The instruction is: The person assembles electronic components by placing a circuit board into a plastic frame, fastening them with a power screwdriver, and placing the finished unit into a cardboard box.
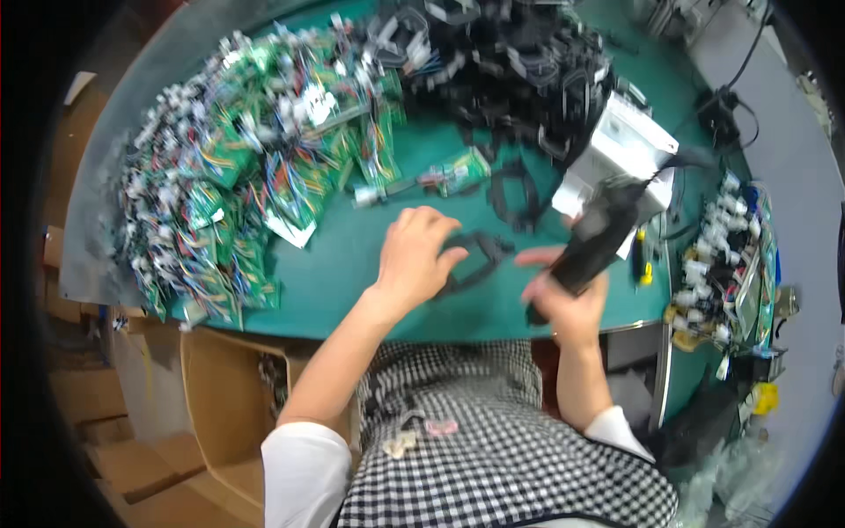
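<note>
My left hand [416,257] is over the green tabletop, fingers curved and thumb apart, with nothing visible between them. Right beside its fingertips lies a black cable loop [482,257]; whether they touch is unclear. My right hand [569,304] is wrapped round a long black handheld tool [594,242], smeared by motion, so its exact kind cannot be made out. The tool slants up toward a white box [629,141]. Beyond my left hand lies a green circuit board [462,171] with wires and a white connector. A second black cable loop [513,195] lies to its right.
A big heap of green circuit boards with wires [255,150] covers the table's left. Coiled black cables [510,66] pile up at the back. More wired connectors [722,264] lie at the right, near a small yellow-and-black tool [645,264]. A cardboard box [220,396] stands below the table edge.
</note>
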### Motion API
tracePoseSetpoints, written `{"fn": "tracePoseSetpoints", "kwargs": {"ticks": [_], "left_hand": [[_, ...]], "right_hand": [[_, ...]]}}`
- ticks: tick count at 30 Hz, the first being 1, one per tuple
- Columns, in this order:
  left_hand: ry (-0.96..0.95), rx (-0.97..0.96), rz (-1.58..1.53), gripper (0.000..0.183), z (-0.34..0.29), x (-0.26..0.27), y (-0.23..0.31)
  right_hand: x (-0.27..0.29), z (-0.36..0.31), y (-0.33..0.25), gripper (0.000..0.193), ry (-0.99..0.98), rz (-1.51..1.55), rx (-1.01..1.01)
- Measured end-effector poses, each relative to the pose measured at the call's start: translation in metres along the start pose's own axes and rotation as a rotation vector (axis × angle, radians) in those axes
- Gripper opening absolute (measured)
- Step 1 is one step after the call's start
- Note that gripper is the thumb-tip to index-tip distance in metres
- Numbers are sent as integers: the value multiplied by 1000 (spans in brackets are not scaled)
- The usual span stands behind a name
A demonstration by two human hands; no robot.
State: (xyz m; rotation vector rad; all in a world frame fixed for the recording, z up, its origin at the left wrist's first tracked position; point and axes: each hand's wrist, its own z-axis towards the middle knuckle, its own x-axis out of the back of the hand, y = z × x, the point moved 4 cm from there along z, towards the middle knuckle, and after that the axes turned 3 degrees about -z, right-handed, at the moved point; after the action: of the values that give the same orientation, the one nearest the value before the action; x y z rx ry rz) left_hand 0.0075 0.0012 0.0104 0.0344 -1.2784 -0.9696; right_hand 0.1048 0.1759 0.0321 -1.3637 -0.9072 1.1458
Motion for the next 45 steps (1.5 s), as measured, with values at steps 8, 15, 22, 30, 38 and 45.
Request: {"fn": "tracePoseSetpoints", "kwargs": {"ticks": [8,15,22,30,38,45], "left_hand": [[-421,512,336,26,-22,2,-1],[-326,-148,87,34,-48,32,2],[-325,304,116,39,-39,-11,13],[-216,-276,710,45,64,55,-88],[-126,-383,137,59,90,74,-97],[-34,-529,77,58,37,101,19]], "right_hand": [[21,12,-10,70,299,94,366],[13,1,-2,71,300,22,430],[-5,13,-2,71,320,-27,433],[1,17,1,78,319,-126,390],[6,24,2,89,128,46,228],[36,29,-29,80,155,284,517]]}}
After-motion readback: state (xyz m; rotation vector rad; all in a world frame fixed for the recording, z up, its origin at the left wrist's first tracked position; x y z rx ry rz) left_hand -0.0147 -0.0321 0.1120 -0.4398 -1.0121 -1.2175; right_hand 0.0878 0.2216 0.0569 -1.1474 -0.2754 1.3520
